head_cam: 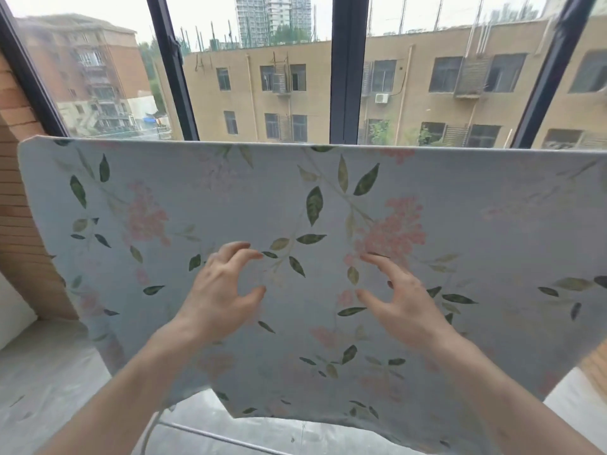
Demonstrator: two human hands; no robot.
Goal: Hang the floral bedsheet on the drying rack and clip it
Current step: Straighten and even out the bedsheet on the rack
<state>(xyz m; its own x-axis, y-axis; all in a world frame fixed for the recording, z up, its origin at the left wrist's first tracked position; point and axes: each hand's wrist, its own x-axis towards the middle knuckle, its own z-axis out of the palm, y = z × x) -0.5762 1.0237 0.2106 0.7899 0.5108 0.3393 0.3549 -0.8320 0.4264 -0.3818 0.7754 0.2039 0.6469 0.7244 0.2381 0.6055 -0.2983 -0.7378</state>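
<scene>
The floral bedsheet (pixel 328 224) is draped over the rack; left hand (pixel 220 287) and right hand (pixel 400 297) hover open-fingered, holding nothing. No clips visible, so clipping remains.

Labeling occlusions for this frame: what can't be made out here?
- Rack top bar, head view: hidden under the sheet; only a lower rack tube shows.
- Clips: none visible; cannot tell if any are on.
- Sheet's right side: cut off by the frame edge.
- Left hand and right hand: whether the fingertips touch the sheet is unclear.
</scene>
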